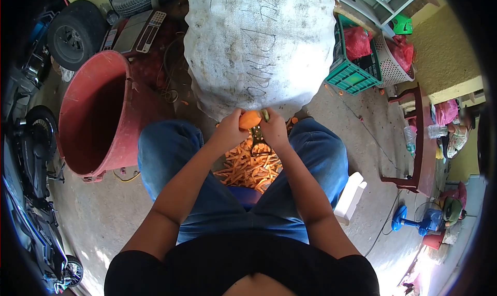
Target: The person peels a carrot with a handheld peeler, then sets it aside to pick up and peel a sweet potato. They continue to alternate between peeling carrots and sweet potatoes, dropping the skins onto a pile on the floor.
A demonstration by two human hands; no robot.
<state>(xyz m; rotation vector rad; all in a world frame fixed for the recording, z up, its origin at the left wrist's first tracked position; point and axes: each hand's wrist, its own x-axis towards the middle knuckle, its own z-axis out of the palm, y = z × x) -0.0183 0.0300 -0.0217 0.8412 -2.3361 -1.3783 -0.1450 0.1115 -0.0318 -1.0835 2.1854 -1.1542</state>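
My left hand (229, 130) grips an orange carrot (250, 119) held out over my knees. My right hand (274, 131) is closed on a peeler (257, 136) whose blade rests against the carrot's underside. Below both hands a heap of orange carrot peelings (249, 166) lies on the floor between my legs in blue jeans. A large white woven sack (259, 42) with black handwriting stands directly in front of my hands.
A big red plastic tub (93, 120) stands at my left. Tyres (77, 32) and a motorbike (31, 156) lie further left. A green crate (354, 73) and a white basket (393, 63) sit right; a wooden bench (422, 140) and a blue fan (414, 221) beyond.
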